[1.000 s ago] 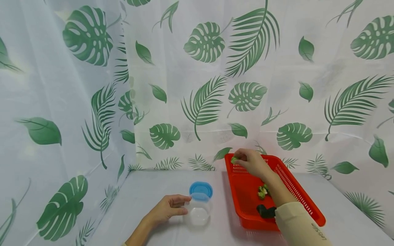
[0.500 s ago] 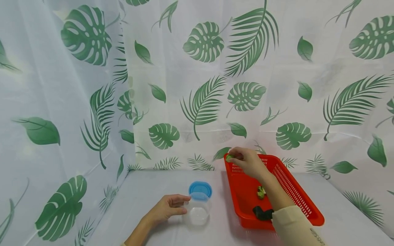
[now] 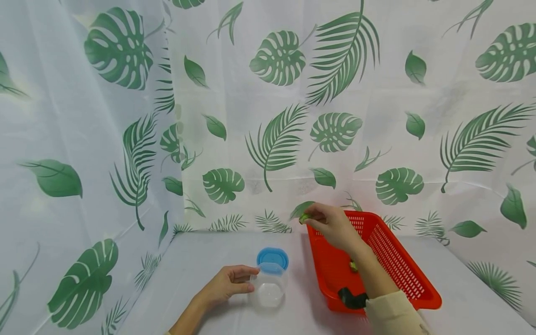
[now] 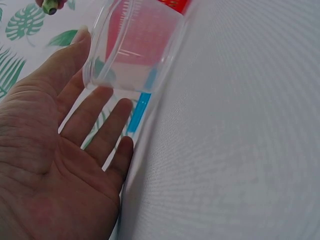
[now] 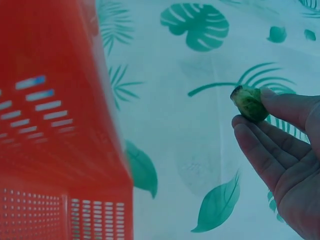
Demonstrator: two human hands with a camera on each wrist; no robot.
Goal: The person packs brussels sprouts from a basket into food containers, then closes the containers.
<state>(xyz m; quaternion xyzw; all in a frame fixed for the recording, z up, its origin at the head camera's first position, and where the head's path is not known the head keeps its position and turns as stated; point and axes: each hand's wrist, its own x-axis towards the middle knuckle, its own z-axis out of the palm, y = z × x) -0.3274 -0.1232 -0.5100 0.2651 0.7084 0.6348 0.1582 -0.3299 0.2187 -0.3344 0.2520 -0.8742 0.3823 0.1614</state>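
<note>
My right hand (image 3: 332, 225) pinches a green Brussels sprout (image 5: 250, 103) between thumb and fingertips, its browned cut end showing in the right wrist view. In the head view it is just past the far left corner of the red basket (image 3: 317, 267). My left hand (image 3: 228, 284) is at the left side of a small clear plastic container (image 3: 268, 295). Its thumb and index fingertips touch the rim, while the other fingers (image 4: 112, 130) extend loosely in the left wrist view. At least one more green sprout (image 3: 353, 266) lies in the basket, partly hidden by my right forearm.
A blue lid (image 3: 272, 257) lies on the white table just behind the container. Slotted walls surround the basket on the right. Behind the table hangs a white leaf-print curtain (image 3: 234, 139). A black curved piece (image 3: 351, 298) shows by my right sleeve over the basket's near edge.
My right hand has moved left with the sprout, from above the basket to beyond its far left corner. The left hand and the container have stayed in place.
</note>
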